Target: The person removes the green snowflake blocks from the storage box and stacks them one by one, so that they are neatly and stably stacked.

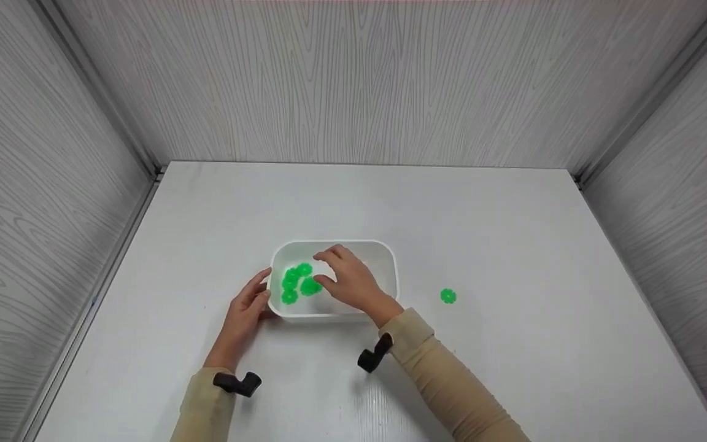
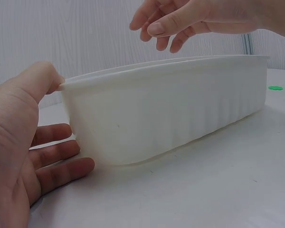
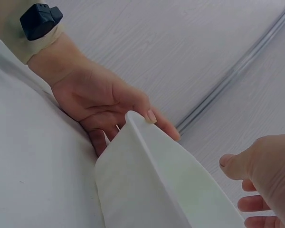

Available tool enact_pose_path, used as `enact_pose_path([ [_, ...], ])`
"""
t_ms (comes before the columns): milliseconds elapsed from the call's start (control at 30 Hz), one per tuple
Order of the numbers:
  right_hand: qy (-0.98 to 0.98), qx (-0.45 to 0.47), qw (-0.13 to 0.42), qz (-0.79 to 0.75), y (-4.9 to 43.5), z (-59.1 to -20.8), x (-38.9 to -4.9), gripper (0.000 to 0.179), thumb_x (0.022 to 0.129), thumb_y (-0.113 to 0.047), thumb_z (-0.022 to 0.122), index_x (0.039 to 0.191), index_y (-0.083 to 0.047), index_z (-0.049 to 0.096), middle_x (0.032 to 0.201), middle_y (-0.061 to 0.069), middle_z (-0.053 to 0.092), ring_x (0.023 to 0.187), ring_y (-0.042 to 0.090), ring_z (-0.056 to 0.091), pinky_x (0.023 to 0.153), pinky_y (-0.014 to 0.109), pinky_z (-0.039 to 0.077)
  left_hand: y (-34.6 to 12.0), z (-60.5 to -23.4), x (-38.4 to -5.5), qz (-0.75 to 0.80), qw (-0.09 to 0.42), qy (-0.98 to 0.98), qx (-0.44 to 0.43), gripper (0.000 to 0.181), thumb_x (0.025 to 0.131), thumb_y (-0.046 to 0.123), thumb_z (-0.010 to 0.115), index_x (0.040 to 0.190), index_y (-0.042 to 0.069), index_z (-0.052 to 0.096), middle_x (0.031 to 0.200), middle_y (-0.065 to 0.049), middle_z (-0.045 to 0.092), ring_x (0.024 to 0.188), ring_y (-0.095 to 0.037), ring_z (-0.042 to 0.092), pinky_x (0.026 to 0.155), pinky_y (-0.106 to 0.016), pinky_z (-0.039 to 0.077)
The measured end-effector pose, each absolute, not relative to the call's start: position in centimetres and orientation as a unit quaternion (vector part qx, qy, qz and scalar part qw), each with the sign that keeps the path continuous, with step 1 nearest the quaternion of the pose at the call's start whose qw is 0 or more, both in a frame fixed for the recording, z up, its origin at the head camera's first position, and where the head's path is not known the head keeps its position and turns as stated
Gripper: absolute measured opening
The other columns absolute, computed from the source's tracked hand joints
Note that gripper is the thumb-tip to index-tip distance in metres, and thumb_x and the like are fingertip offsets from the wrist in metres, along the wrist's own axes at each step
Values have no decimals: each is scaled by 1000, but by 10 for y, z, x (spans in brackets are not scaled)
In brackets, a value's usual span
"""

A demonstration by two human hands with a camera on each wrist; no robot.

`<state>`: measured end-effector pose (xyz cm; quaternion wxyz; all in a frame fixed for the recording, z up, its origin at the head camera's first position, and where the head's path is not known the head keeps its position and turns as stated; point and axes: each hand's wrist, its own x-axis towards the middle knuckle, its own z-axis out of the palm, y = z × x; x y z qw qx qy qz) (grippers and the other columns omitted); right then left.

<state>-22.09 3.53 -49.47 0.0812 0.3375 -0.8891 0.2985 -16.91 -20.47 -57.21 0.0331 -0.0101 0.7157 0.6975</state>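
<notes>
A white plastic tub (image 1: 329, 318) stands on the table with several green flower-shaped pieces (image 1: 290, 280) at the left of its floor. My left hand (image 1: 244, 316) holds the tub's left end. Its thumb lies on the rim and the lower fingers (image 2: 61, 173) rest by the outer wall. Above the tub's middle hovers my right hand (image 1: 353, 282), thumb and fingers spread apart with nothing between them. The left wrist view shows this right hand (image 2: 194, 21) higher than the rim. In the right wrist view, the tub wall (image 3: 128, 180) hides the green pieces.
One more green flower-shaped piece (image 1: 448, 296) lies flat on the white table (image 1: 513, 245), to the right of the tub. Wood-grain panels (image 1: 353, 86) close in the back and both sides of the table.
</notes>
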Motion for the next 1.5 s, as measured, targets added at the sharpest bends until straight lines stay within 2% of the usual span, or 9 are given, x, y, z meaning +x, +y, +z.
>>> enact_pose_path([
  [167,-890,332,50,308,20,-500,-223,38,87,-31,66,117,-10,58,107,4,53,93,15,55,79,23,47,-207,-568,-167,700,41,713,-12,44,95,34,53,138,32,44,126,-10,52,107,-28,54,81,-37,50],
  [267,-896,324,40,300,14,-503,-225,40,86,-34,66,117,-10,59,107,3,54,94,14,55,81,23,46,-204,-557,-164,707,50,705,-7,43,97,26,50,140,26,43,128,-15,50,110,-32,52,84,-43,48],
  [400,-905,312,24,289,13,-505,-228,39,86,-31,68,117,-9,60,106,3,54,96,15,55,82,25,46,-199,-545,-161,710,57,702,-6,45,98,18,48,142,19,40,129,-21,48,111,-36,51,88,-49,45],
  [600,-917,288,-15,276,14,-512,-234,38,85,-26,69,118,-9,60,106,4,54,97,17,53,82,28,46,-197,-546,-162,706,53,706,-2,46,98,20,48,143,19,38,131,-21,47,112,-37,50,88,-47,44],
  [900,-935,285,-58,203,10,-524,-239,45,84,-33,69,123,-12,59,107,4,52,95,18,49,79,31,43,-204,-570,-167,697,36,716,-22,43,96,32,52,138,33,45,127,-10,52,106,-27,55,83,-37,49],
  [1233,-943,283,-97,146,8,-528,-241,44,84,-32,69,124,-16,59,112,4,49,102,19,42,87,35,38,-201,-572,-169,698,24,716,-3,44,94,38,53,137,33,45,125,-11,53,105,-27,56,80,-36,50],
  [1500,-943,297,-91,119,5,-535,-239,38,86,-34,67,120,-19,60,113,4,47,100,19,40,83,34,38,-203,-570,-166,696,29,717,-9,43,96,34,52,137,32,45,125,-11,53,106,-27,55,83,-37,48],
])
